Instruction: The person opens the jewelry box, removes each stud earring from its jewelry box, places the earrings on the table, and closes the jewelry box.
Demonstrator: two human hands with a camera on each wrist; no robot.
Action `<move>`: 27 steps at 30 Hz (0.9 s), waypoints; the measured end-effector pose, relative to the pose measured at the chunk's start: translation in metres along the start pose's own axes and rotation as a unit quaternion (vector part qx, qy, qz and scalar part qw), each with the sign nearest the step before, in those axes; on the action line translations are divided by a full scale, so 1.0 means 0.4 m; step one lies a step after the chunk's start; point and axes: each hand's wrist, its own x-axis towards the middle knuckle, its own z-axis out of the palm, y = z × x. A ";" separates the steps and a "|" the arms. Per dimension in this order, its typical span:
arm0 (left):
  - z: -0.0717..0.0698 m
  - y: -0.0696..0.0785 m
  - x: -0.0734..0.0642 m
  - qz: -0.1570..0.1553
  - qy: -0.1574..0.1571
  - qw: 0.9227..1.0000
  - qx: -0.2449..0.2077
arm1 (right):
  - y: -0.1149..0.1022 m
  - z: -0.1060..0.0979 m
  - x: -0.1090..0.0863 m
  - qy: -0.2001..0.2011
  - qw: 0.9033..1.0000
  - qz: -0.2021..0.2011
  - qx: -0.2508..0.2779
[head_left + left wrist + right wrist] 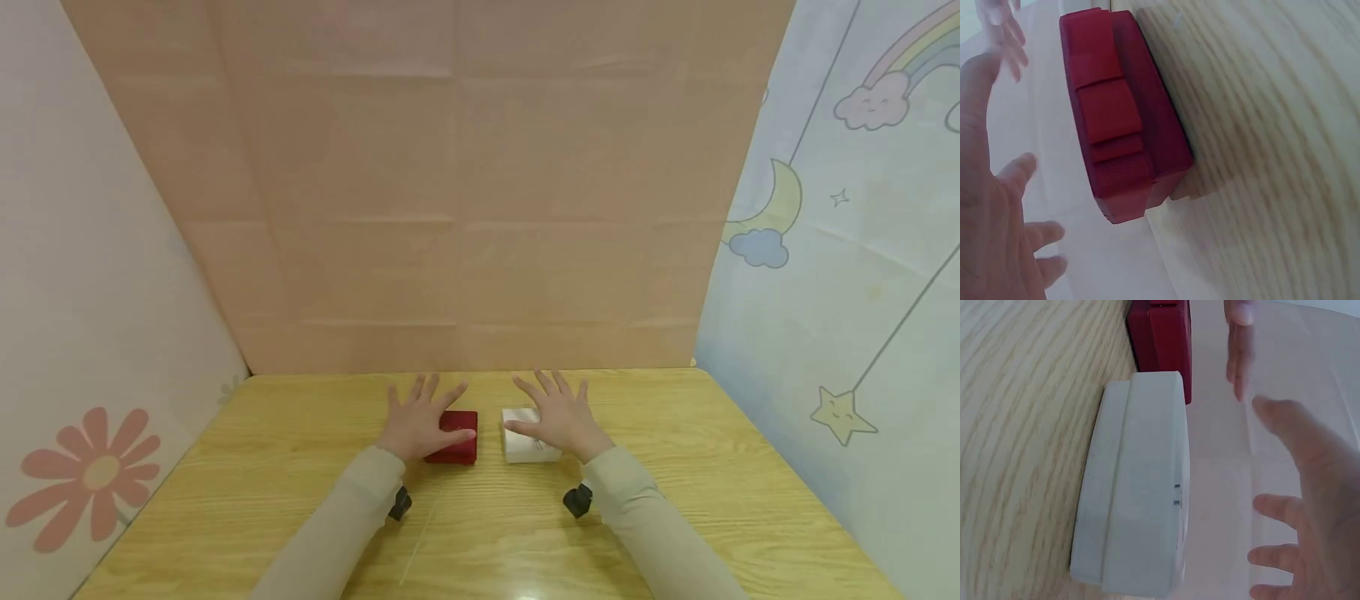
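Observation:
A small red box [463,454] with a ribbon bow on its lid, plain in the left wrist view as the red box [1166,134], lies on the wooden table. My left hand [420,421] is spread over its left side, fingers apart and holding nothing. To the right lies a white box [525,452] with a small dark mark; its lid edge shows on the white box [1141,487] in the right wrist view. Over its right side my right hand [562,421] is spread, also holding nothing. The hands partly cover both boxes in the head view.
The wooden table [480,533] reaches back to a brown cloth backdrop [450,208]. Patterned walls stand at both sides, with a red flower [97,475] on the left and a star [843,414] on the right. Dark wrist cameras hang below the sleeves.

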 end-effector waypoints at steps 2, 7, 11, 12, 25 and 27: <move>-0.004 -0.001 0.000 0.007 0.001 1.000 -0.004 | -0.003 -0.002 0.002 0.018 1.000 -0.012 0.003; -0.019 -0.006 0.001 0.020 0.038 0.997 -0.056 | -0.021 -0.007 0.009 0.049 0.996 -0.018 0.069; -0.039 -0.014 -0.003 0.005 0.060 0.991 -0.122 | -0.045 -0.012 0.018 0.049 0.987 0.003 0.150; -0.043 -0.018 -0.005 0.000 0.060 0.989 -0.134 | -0.054 -0.014 0.020 0.048 0.985 0.006 0.166; -0.033 -0.132 -0.021 -0.022 -0.037 0.948 -0.316 | -0.154 0.018 0.049 -0.065 0.958 -0.030 0.276; -0.027 -0.144 -0.025 -0.018 -0.050 0.944 -0.327 | -0.165 0.024 0.051 -0.080 0.958 -0.028 0.272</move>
